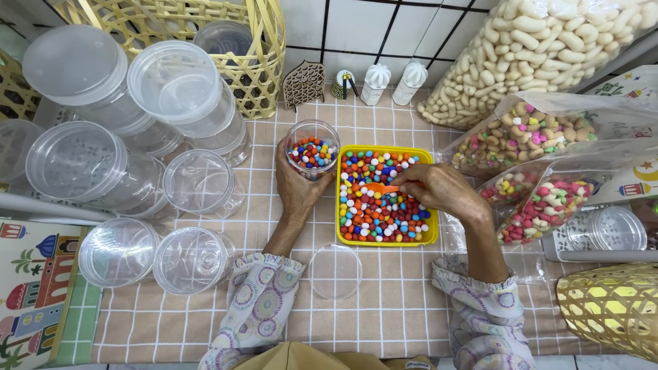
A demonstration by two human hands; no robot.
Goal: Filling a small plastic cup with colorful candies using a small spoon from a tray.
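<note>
My left hand [296, 188] grips a small clear plastic jar [312, 147], partly filled with multicoloured candy balls, just left of a yellow square tray [432, 233]. The tray is heaped with the same coloured balls [373, 216]. My right hand [439, 190] reaches over the tray and holds an orange spoon [379, 188] with its bowl down among the candies. A clear round lid [335, 270] lies on the checked cloth in front of the tray, between my forearms.
Several empty clear jars [199, 181] with lids crowd the left side, beside a woven bamboo basket [257, 65]. Bags of pale and coloured snacks [541, 205] lie at the right. Small ornaments [375, 83] stand at the back; another yellow basket [613, 308] sits at lower right.
</note>
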